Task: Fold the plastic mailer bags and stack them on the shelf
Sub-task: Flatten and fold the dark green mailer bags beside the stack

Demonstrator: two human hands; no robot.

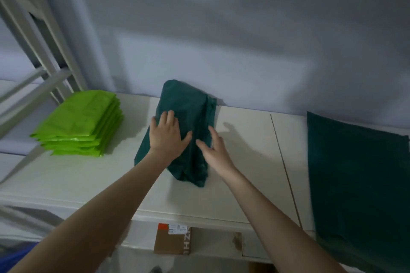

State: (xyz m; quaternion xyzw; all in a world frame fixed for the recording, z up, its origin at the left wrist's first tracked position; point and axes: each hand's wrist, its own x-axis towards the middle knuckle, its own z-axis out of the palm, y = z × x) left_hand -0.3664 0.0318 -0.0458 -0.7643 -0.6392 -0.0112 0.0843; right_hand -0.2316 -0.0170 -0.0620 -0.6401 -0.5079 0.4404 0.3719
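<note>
A folded dark green mailer bag [188, 104] lies on the white shelf top [244, 162], its far end against the wall. My left hand [167, 134] presses flat on its left half with straight fingers. My right hand [214, 147] touches the bag's right side, fingers spread and straight. To the left sits a neat stack of several folded lime green mailer bags [79, 125]. An unfolded dark green bag [359, 179] lies flat at the right and hangs over the front edge.
A white metal shelf frame [33, 29] rises at the far left. Below the shelf's front edge sits a cardboard box [172, 244] with a label. A seam [286, 173] runs across the shelf top between the two dark bags. The grey wall [221, 40] backs the shelf.
</note>
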